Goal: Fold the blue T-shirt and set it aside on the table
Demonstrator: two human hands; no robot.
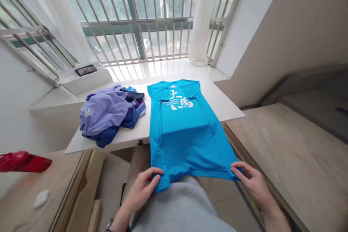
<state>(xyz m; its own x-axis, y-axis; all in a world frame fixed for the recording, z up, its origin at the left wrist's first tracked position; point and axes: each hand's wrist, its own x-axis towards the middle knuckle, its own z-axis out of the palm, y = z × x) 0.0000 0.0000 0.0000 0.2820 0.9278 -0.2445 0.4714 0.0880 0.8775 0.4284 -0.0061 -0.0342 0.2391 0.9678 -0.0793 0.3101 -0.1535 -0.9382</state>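
A blue T-shirt [182, 134] with white print on its chest is being held by both hands, laid out flat and face up on a white table [130, 139], its collar end pointing toward the window and its hem end extending past the table's near edge toward the person. The left hand [143, 185] is being clamped on the hem's left corner, and the right hand [252, 183] is being clamped on the hem's right corner, fingers pinching the fabric. The hands are being held well apart, one at each side of the shirt. A wristwatch [109, 226] is being worn on the left wrist. Grey clothing [179, 206] is being worn by the person, just below the hem.

Beside the shirt, on the table's left part, a heap of lilac and navy garments [104, 112] is being left crumpled, nearest the left hand but not touched. A red object [23, 162] is being shown at the left edge above a wooden surface [32, 185]. Behind the table, a barred window [136, 21] is being framed by white curtains [203, 18].
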